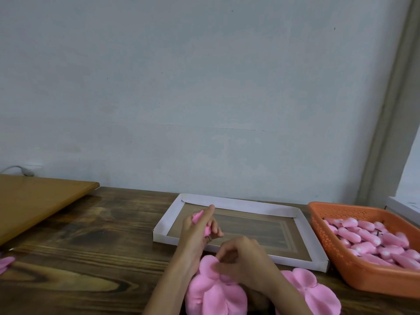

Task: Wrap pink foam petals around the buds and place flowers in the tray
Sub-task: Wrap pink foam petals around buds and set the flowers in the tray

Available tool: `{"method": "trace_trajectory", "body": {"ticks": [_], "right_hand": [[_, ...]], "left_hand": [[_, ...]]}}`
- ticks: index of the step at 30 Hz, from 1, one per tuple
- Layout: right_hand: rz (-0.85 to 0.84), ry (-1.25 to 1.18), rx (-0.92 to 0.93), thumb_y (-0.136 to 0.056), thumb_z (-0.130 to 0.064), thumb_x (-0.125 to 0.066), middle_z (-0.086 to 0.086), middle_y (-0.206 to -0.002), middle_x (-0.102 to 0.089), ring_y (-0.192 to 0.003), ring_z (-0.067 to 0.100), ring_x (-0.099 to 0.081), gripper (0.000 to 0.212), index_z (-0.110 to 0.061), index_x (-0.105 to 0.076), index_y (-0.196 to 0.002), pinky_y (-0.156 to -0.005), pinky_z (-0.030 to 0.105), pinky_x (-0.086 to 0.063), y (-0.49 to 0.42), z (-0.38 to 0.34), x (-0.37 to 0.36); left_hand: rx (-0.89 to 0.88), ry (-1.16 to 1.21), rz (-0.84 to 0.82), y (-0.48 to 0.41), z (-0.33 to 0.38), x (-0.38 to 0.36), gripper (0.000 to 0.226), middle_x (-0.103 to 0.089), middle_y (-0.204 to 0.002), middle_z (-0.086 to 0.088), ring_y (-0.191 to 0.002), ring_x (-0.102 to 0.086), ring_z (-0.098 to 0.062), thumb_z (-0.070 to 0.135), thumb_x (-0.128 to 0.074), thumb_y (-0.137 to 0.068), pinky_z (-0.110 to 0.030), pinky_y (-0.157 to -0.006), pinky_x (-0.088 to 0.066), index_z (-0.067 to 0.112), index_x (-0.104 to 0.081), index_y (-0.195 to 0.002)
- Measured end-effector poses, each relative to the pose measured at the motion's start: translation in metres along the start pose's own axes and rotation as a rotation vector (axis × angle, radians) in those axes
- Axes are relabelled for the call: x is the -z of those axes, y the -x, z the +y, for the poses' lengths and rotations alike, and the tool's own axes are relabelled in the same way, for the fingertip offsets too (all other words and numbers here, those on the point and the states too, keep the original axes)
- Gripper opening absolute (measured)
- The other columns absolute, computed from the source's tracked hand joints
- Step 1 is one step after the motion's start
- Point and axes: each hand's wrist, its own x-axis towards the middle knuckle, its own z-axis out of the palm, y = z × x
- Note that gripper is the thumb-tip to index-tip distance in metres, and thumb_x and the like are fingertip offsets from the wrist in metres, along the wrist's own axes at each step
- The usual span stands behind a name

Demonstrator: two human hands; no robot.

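My left hand (198, 230) grips a pink foam bud (197, 216) over the near left corner of the flat white-rimmed tray (238, 206), index finger stretched up. Just in front of that tray, my right hand (243, 258) pinches the top of a pink foam petal piece (213, 289) lying on the wooden table. A second spread petal piece (311, 286) lies to the right of my right wrist. The tray holds no flowers that I can see.
An orange perforated basket (341, 253) at the right holds several pink buds (372, 242) on dark stems. A lighter wooden board (38, 201) lies at the far left. More pink foam (5, 263) shows at the left edge. A pale wall stands behind the table.
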Motion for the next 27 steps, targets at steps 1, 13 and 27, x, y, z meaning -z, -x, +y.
{"method": "trace_trajectory", "body": {"ticks": [1, 13, 27], "right_hand": [[0.015, -0.006, 0.014, -0.080, -0.031, -0.080, -0.012, -0.080, -0.076, -0.074, 0.006, -0.068, 0.005, -0.027, -0.077, -0.079, -0.073, 0.026, -0.053, 0.000, -0.001, 0.001], [0.235, -0.858, -0.286, -0.104, -0.019, -0.059, 0.008, -0.077, -0.071, -0.057, 0.010, -0.060, 0.015, -0.005, -0.056, -0.098, -0.050, 0.019, -0.046, 0.000, -0.005, 0.008], [0.402, -0.808, -0.279, -0.099, -0.018, -0.067, 0.015, -0.082, -0.076, -0.069, 0.022, -0.065, 0.021, 0.001, -0.059, -0.098, -0.059, 0.032, -0.045, -0.014, 0.004, -0.006]], "left_hand": [[0.010, 0.009, -0.001, 0.000, 0.000, 0.000, 0.046, -0.049, -0.057, -0.011, -0.057, -0.056, -0.028, 0.041, -0.078, -0.081, -0.038, -0.063, -0.054, 0.017, -0.050, -0.053], [-0.077, 0.118, -0.021, 0.003, 0.011, 0.000, 0.039, -0.060, -0.073, -0.008, -0.078, -0.063, -0.020, 0.049, -0.071, -0.084, -0.042, -0.083, -0.054, 0.016, -0.066, -0.065], [-0.010, -0.104, -0.080, 0.021, 0.010, -0.018, 0.057, -0.061, -0.067, 0.008, -0.059, -0.057, -0.005, 0.066, -0.075, -0.074, -0.018, -0.054, -0.046, 0.011, -0.072, -0.085]]}}
